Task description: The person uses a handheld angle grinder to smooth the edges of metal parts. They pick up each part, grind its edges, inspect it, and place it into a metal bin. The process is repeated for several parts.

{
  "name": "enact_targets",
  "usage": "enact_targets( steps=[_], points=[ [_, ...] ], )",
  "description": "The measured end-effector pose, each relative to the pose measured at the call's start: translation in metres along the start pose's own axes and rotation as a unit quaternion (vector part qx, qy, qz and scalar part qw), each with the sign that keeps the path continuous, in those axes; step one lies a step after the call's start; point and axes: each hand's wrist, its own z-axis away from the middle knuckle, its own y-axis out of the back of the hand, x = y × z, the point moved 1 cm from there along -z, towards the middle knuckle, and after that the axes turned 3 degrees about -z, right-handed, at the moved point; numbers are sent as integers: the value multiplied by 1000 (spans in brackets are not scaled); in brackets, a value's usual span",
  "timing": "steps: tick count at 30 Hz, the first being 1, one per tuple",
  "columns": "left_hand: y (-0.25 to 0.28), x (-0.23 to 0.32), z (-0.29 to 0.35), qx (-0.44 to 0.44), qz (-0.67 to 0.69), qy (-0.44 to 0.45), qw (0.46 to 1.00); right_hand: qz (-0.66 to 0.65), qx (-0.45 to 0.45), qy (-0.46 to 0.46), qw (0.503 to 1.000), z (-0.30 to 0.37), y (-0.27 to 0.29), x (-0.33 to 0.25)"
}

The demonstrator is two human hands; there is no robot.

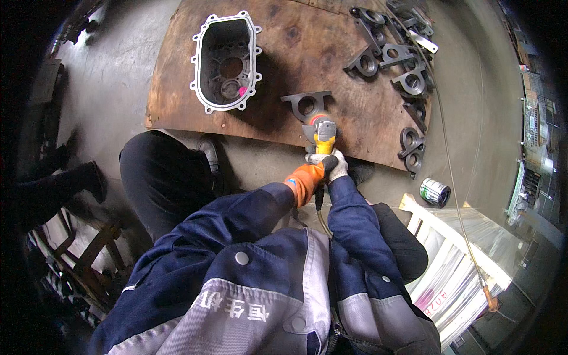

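Observation:
Both of my hands are closed around a yellow and grey angle grinder (325, 144) at the near edge of the wooden board. My left hand (304, 182), in an orange glove with dark fingers, grips its rear end. My right hand (338, 167), in a whitish glove, wraps round the body just ahead. Beyond my hands, the grinder's head meets the near side of a dark metal bracket (304, 102) with a round hole; the exact contact is hidden. A cord (323, 223) runs back from the grinder toward my jacket.
On the wooden board (171, 112), a deep metal housing (194, 77) with a bolted-flange rim stands at left. Several dark brackets (411, 81) lie along the right edge. A can (435, 193) and a white slatted crate (438, 236) are at right. A long cable (451, 160) passes there.

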Motion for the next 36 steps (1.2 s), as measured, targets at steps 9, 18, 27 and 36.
enact_targets(
  steps=[9, 18, 27, 36],
  points=[
    [18, 20, 13, 116, -40, 55, 991, 43, -98, -26, 994, -10, -30, -21],
    [26, 57, 30, 171, -26, 71, 982, 8, -107, -2, 994, -24, -43, -28],
    [25, 52, 18, 114, -66, -57, 990, -65, -123, -21, 990, -28, -43, -35],
    [4, 69, -21, 143, -194, 51, 969, -27, -3, 24, 999, -42, 0, -58]
  ],
)
